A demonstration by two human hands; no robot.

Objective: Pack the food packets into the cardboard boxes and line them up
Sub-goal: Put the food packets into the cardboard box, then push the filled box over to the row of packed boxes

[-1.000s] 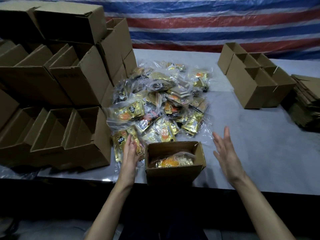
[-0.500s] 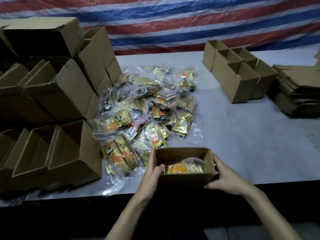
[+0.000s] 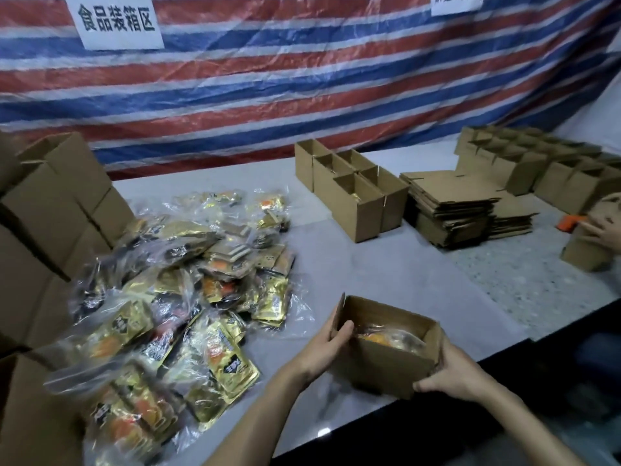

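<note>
A small open cardboard box with an orange and gold food packet inside is held near the table's front edge. My left hand grips its left wall, thumb over the rim. My right hand grips its right front corner. A large heap of gold and orange food packets in clear bags lies to the left on the grey table. Four open boxes stand lined up at the back centre.
Stacked cardboard boxes stand along the left side. A pile of flat box blanks lies right of the lined-up boxes, with more open boxes behind. Another person's hand holds a box at the far right.
Both hands have closed on the box and lifted it, turning it towards the right. The view has swung up and right, bringing the box blanks and another person's hand into sight.
</note>
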